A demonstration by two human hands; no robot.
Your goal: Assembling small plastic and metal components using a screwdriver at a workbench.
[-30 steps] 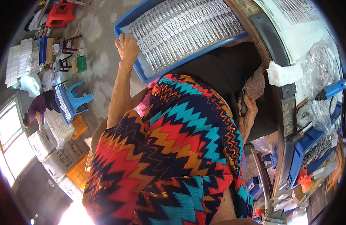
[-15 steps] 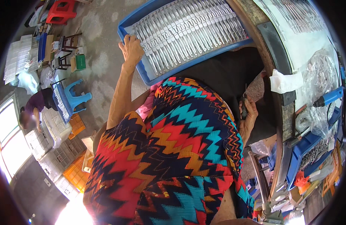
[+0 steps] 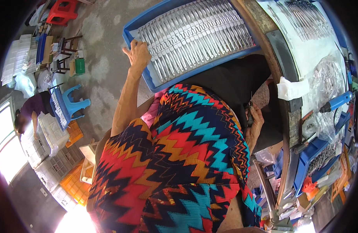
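Note:
A blue tray [image 3: 169,82] holds several rows of slim, shiny metal strips [image 3: 198,37] with pale flat plates across their middles. Across the tray's left rim lies my left hand [image 3: 139,55], thumb outside, the other fingers apart beside the end strips. It lifts nothing that I can see. Lower and to the right, over dark cloth, my right hand [image 3: 255,123] is closed round a dark-handled tool [image 3: 249,115]. A thin shaft stands up from the handle; the grip is partly hidden by my fingers.
At right, a workbench edge [image 3: 282,64] borders the tray. On it lie more metal strips [image 3: 303,17], a clear plastic bag [image 3: 328,81] and a blue tool [image 3: 336,101]. A blue bin [image 3: 303,171] sits lower right. A person [image 3: 37,105] bends over crates near a blue stool [image 3: 76,103].
My left hand's fingers have spread and shifted slightly inward over the rim. The right hand keeps its hold on the tool. The whole view has shifted a little.

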